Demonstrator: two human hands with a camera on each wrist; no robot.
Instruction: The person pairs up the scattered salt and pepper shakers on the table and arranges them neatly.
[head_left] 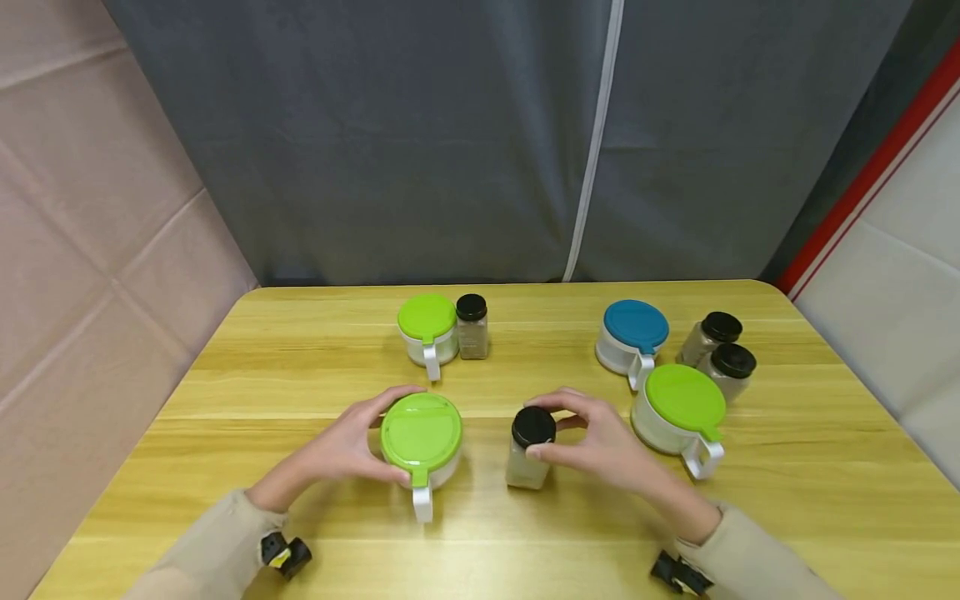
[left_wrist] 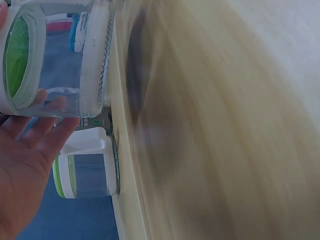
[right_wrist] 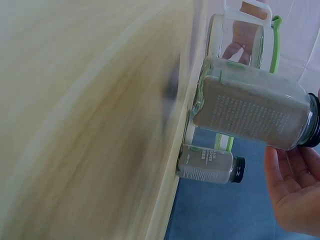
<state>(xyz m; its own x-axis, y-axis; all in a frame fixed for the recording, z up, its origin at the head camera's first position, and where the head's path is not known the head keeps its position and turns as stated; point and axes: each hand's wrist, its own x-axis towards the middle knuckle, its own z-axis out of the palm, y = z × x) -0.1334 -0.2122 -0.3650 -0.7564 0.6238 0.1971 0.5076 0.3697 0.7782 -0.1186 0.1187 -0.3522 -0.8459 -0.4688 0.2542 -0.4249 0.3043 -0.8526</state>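
Note:
My left hand (head_left: 360,439) grips a clear seasoning jar (head_left: 422,433) with a bright green lid and white handle, thumb in front and fingers behind. That jar (left_wrist: 60,65) looks empty in the left wrist view. To its right, my right hand (head_left: 600,439) pinches a square glass spice bottle (head_left: 528,467) near its black cap, between thumb and fingers. Pale powder and printed lettering show on this bottle (right_wrist: 255,107) in the right wrist view. Whether either held thing touches the table, I cannot tell.
Behind stand another green-lidded jar (head_left: 427,321) and a black-capped bottle (head_left: 472,329), side by side. At the right are a blue-lidded jar (head_left: 636,325), a third green-lidded jar (head_left: 684,400) and two black-capped bottles (head_left: 722,327). A grey curtain (head_left: 420,150) hangs beyond the wooden table (head_left: 525,550).

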